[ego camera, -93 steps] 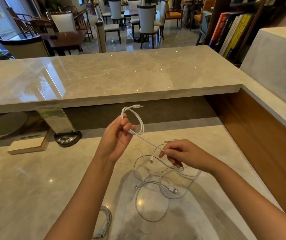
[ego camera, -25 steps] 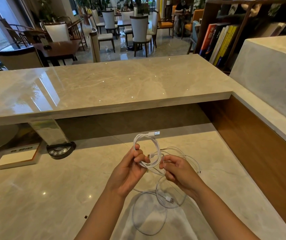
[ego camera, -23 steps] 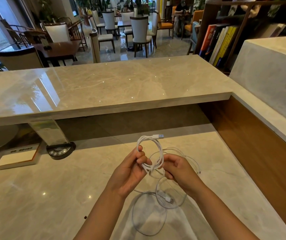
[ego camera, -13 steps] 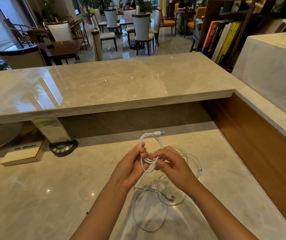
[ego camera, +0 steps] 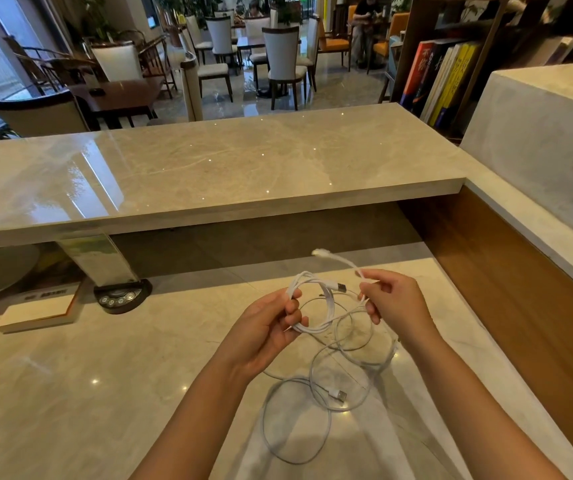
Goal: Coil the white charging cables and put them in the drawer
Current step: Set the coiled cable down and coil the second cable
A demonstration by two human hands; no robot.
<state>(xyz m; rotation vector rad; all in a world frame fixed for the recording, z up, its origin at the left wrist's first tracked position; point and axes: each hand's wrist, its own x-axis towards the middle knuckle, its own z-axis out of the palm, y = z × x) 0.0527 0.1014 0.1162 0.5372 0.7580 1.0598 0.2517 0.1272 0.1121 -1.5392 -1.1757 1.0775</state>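
Above the marble bench (ego camera: 70,393), left hand (ego camera: 264,332) pinches a small coil of white charging cable (ego camera: 316,303) between thumb and fingers; right hand (ego camera: 394,303) grips the free tail of that same cable, its plug end (ego camera: 319,252) sticking up past the fingers. Directly beneath the hands, more loose white cable (ego camera: 298,420) lies in open loops on the bench, one USB plug (ego camera: 338,395) resting among them. Far left on the bench: a book (ego camera: 35,311) and a round black button unit (ego camera: 122,297).

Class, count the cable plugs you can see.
3: one white cable plug above the right hand, one between both hands, one on the marble counter. Others may be hidden.
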